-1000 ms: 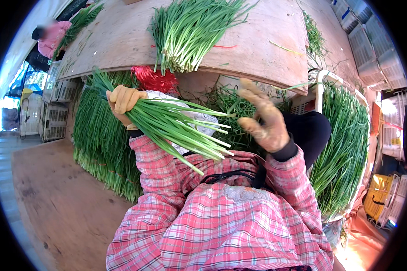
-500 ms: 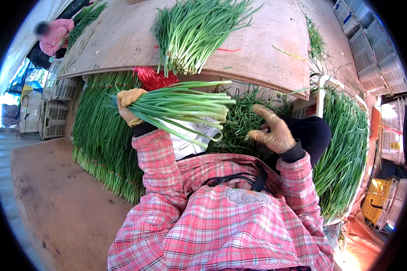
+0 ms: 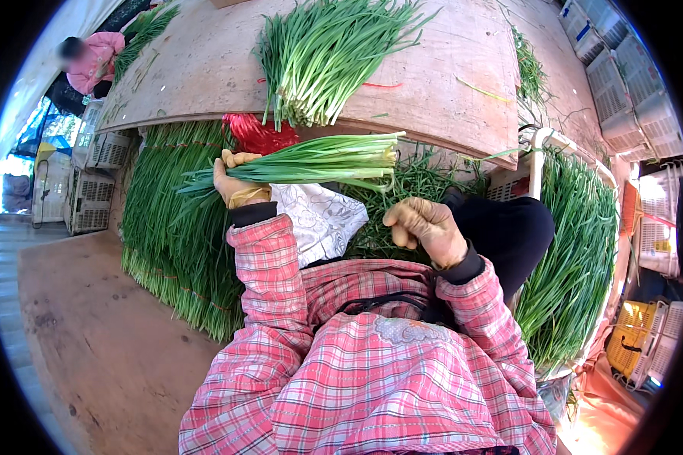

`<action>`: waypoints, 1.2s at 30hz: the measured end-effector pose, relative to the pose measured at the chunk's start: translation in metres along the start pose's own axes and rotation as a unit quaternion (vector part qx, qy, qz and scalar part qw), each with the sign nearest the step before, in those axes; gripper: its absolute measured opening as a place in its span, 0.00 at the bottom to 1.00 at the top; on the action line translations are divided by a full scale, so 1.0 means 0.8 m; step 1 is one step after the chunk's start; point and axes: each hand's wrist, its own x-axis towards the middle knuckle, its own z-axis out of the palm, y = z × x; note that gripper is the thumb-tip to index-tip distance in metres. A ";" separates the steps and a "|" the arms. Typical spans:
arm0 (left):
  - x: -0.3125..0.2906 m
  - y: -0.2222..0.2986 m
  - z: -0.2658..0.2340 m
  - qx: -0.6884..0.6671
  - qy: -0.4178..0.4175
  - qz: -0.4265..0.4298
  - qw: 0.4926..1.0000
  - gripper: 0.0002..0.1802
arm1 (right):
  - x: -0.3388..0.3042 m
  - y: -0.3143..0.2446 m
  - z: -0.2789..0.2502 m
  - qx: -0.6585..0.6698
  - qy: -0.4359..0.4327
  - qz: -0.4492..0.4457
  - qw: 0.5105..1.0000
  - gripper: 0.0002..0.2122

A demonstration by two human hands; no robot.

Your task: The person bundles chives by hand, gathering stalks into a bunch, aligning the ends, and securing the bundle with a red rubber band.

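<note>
My left hand (image 3: 240, 180), in a tan glove, is wrapped round a bunch of garlic chives (image 3: 319, 161) near its leafy end. The bunch lies level in the air, pale cut ends to the right, in front of the board's near edge. To the right and lower, my right hand (image 3: 426, 230), also gloved, has its fingers curled in, with nothing seen in them; it is apart from the bunch. Beyond, a larger pile of chives (image 3: 330, 64) rests on the wooden board (image 3: 448, 83). Red ties (image 3: 259, 133) hang at the board's near edge, just past the held bunch.
Tied chives (image 3: 178, 227) are stacked at my left, and more chives (image 3: 573, 250) fill a white-rimmed container (image 3: 537, 163) at my right. Loose leaves (image 3: 410, 186) lie below the board. Crates (image 3: 615, 91) line the right side. Another person (image 3: 95, 64) sits far left.
The held bunch has become more compact and level, its cut ends closer together. My left hand has turned beneath it. My right hand has moved left and down, its fingers curling from spread to closed.
</note>
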 end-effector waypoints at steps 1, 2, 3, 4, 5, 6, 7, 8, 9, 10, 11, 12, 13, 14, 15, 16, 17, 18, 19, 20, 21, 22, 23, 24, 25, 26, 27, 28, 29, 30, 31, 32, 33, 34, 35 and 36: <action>-0.001 -0.001 0.000 0.002 0.000 0.001 1.000 0.14 | 0.001 0.001 0.006 -0.024 0.038 0.027 0.999 0.12; -0.001 -0.004 0.001 0.004 -0.001 0.000 1.000 0.13 | 0.003 -0.001 0.012 -0.004 0.067 0.019 0.998 0.13; -0.001 -0.007 0.002 0.006 -0.002 -0.001 1.000 0.13 | 0.007 -0.004 0.018 0.016 0.095 0.011 0.995 0.14; -0.002 -0.010 0.004 0.003 -0.003 -0.011 1.000 0.13 | 0.011 -0.006 0.023 0.035 0.123 0.002 0.992 0.15; -0.003 -0.012 0.006 0.002 -0.005 -0.018 1.000 0.14 | 0.017 -0.007 0.026 0.053 0.129 -0.007 0.990 0.14; -0.004 -0.013 0.008 0.000 -0.007 -0.024 1.000 0.14 | 0.022 -0.008 0.028 0.070 0.136 -0.016 0.988 0.13; -0.003 -0.013 0.005 -0.007 -0.008 -0.030 0.999 0.14 | 0.025 -0.005 0.028 0.087 0.140 -0.015 0.986 0.12; -0.001 -0.013 0.005 -0.013 -0.009 -0.036 0.999 0.14 | 0.029 -0.002 0.028 0.106 0.143 -0.015 0.984 0.11; 0.001 -0.012 0.005 -0.019 -0.011 -0.041 0.999 0.14 | 0.031 0.004 0.030 0.123 0.169 -0.029 0.977 0.08; 0.002 -0.010 0.005 0.001 0.000 -0.029 1.000 0.14 | 0.027 0.001 0.030 0.086 0.182 -0.021 0.979 0.08; -0.002 -0.008 0.010 0.020 0.014 -0.017 1.000 0.15 | 0.020 -0.003 0.027 0.048 0.194 -0.011 0.980 0.07; -0.005 -0.004 0.012 0.040 0.027 -0.003 0.999 0.15 | 0.014 -0.006 0.022 0.009 0.203 -0.002 0.979 0.07; -0.005 0.000 0.010 0.048 0.038 0.014 0.998 0.15 | 0.008 -0.003 0.011 -0.074 0.221 -0.030 0.972 0.07; -0.003 0.000 0.009 0.056 0.046 0.026 0.997 0.16 | 0.008 0.021 -0.014 -0.173 0.266 -0.135 0.939 0.06; -0.001 0.005 0.006 0.065 0.056 0.044 0.995 0.17 | 0.001 0.031 -0.050 -0.358 0.284 -0.171 0.873 0.06; 0.005 0.010 0.001 0.042 0.060 0.043 0.996 0.16 | -0.011 0.026 -0.080 -0.613 0.271 -0.132 0.730 0.09; 0.006 0.017 0.003 0.019 0.063 0.042 0.997 0.16 | -0.017 0.014 -0.094 -0.687 0.247 -0.029 0.683 0.11; 0.006 0.019 0.004 -0.004 0.066 0.040 0.997 0.16 | -0.020 0.006 -0.103 -0.747 0.219 0.075 0.623 0.13; 0.000 0.021 0.004 0.008 0.062 0.035 0.997 0.16 | -0.019 0.002 -0.103 -0.715 0.255 -0.004 0.652 0.13; -0.005 0.015 0.017 -0.005 0.045 0.027 0.999 0.15 | -0.015 -0.007 -0.093 -0.676 0.289 -0.084 0.673 0.14; -0.012 0.012 0.025 -0.014 0.032 0.019 0.999 0.15 | -0.010 -0.009 -0.080 -0.630 0.319 -0.160 0.690 0.15; -0.017 0.010 0.029 -0.024 0.019 0.011 0.999 0.14 | -0.002 -0.008 -0.070 -0.575 0.311 -0.162 0.739 0.16; -0.019 0.006 0.033 -0.045 0.022 0.013 0.999 0.14 | 0.009 -0.011 -0.052 -0.446 0.289 -0.156 0.833 0.16; -0.020 0.003 0.034 -0.050 -0.014 -0.002 0.999 0.14 | 0.020 -0.014 -0.034 -0.305 0.260 -0.147 0.904 0.16; -0.019 -0.003 0.034 -0.056 -0.050 -0.018 0.997 0.14 | 0.030 -0.009 -0.021 -0.247 0.255 -0.139 0.924 0.14; -0.020 -0.003 0.037 -0.060 -0.085 -0.028 0.994 0.14 | 0.040 -0.003 -0.009 -0.184 0.243 -0.133 0.943 0.13; -0.021 -0.004 0.041 -0.084 -0.094 -0.034 0.991 0.13 | 0.040 -0.011 0.002 -0.122 0.258 -0.119 0.951 0.11; -0.022 -0.004 0.045 -0.081 -0.099 -0.032 0.991 0.13 | 0.039 -0.009 0.001 -0.154 0.260 -0.120 0.946 0.10; -0.025 0.000 0.045 -0.077 -0.101 -0.026 0.992 0.13 | 0.040 -0.001 -0.001 -0.184 0.257 -0.121 0.941 0.10; -0.027 0.001 0.047 -0.075 -0.103 -0.024 0.992 0.14 | 0.038 0.008 -0.006 -0.216 0.258 -0.121 0.934 0.09; -0.029 -0.001 0.050 -0.071 -0.104 -0.026 0.992 0.14 | 0.036 0.022 -0.013 -0.266 0.253 -0.139 0.920 0.08; -0.033 -0.005 0.053 -0.068 -0.104 -0.030 0.992 0.15 | 0.029 0.024 -0.017 -0.237 0.268 -0.136 0.924 0.08; -0.035 -0.008 0.056 -0.066 -0.104 -0.035 0.992 0.15 | 0.021 0.024 -0.020 -0.207 0.282 -0.133 0.927 0.08; -0.036 -0.009 0.058 -0.055 -0.107 -0.021 0.992 0.16 | 0.014 0.023 -0.026 -0.178 0.297 -0.130 0.929 0.08; -0.037 -0.009 0.061 -0.043 -0.110 -0.006 0.993 0.16 | 0.006 0.015 -0.035 -0.257 0.342 -0.107 0.898 0.07; -0.038 -0.008 0.065 -0.031 -0.115 0.009 0.993 0.17 | -0.002 0.018 -0.057 -0.453 0.363 -0.132 0.803 0.04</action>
